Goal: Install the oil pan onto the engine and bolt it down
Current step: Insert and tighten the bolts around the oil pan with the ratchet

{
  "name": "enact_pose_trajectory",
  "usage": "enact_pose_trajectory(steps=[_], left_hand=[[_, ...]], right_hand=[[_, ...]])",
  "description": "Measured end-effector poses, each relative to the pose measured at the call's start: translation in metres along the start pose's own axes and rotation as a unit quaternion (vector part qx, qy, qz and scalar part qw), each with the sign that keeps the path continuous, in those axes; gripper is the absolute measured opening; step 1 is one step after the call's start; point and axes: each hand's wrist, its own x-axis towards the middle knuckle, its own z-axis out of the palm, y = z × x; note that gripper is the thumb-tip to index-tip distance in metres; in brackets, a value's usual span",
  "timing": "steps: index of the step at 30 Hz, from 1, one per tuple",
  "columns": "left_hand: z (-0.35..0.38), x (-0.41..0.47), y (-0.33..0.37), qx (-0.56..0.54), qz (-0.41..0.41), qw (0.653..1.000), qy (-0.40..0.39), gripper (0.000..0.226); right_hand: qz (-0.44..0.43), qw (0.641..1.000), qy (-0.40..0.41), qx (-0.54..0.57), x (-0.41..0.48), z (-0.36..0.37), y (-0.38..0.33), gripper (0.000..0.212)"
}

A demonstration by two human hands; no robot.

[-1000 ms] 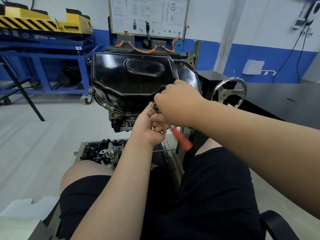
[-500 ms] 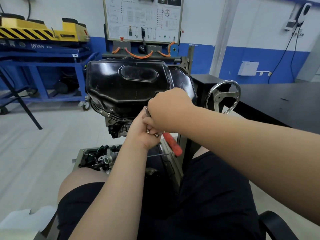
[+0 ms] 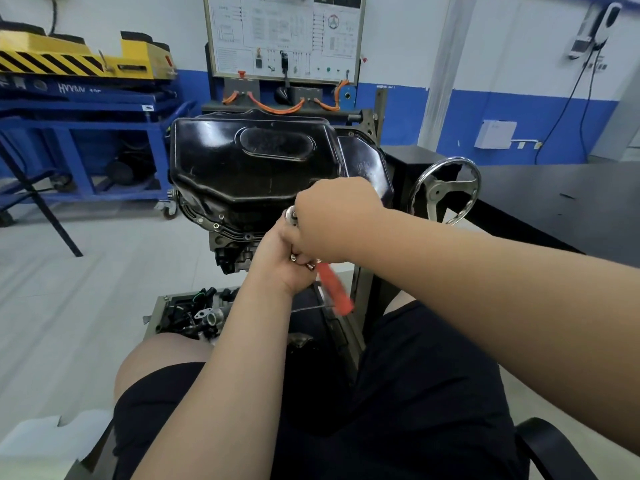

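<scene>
The black oil pan sits on the engine, which is held on a stand in front of me. Small bolts show along its near left flange. My right hand is closed over a ratchet at the pan's near edge. The ratchet's chrome head pokes out to the left of my fingers, and its red handle slants down to the right. My left hand is directly below, touching the right one, closed around loose silver bolts. The fastener under the ratchet is hidden.
A chrome handwheel on the stand is right of the pan, beside a black table. Below the engine a tray holds several engine parts. A blue cart stands at the left and a wiring board behind.
The view has shifted, so the pan sits lower and further left in the frame. Both hands stay together at the same spot on the pan's near edge.
</scene>
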Motion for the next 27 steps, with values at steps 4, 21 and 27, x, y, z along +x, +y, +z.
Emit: enact_pose_trajectory(steps=[4, 21, 27], left_hand=[[0.002, 0.0, 0.005, -0.09, -0.028, 0.995, -0.035, 0.06], [-0.007, 0.003, 0.001, -0.142, -0.008, 0.989, -0.03, 0.047], [-0.006, 0.002, -0.001, -0.166, -0.032, 0.984, -0.063, 0.053]], right_hand=[[-0.134, 0.984, 0.078, -0.093, 0.005, -0.013, 0.016, 0.021], [-0.053, 0.996, 0.065, 0.001, 0.01, -0.009, 0.012, 0.05], [-0.22, 0.959, 0.119, -0.134, 0.01, -0.014, 0.018, 0.024]])
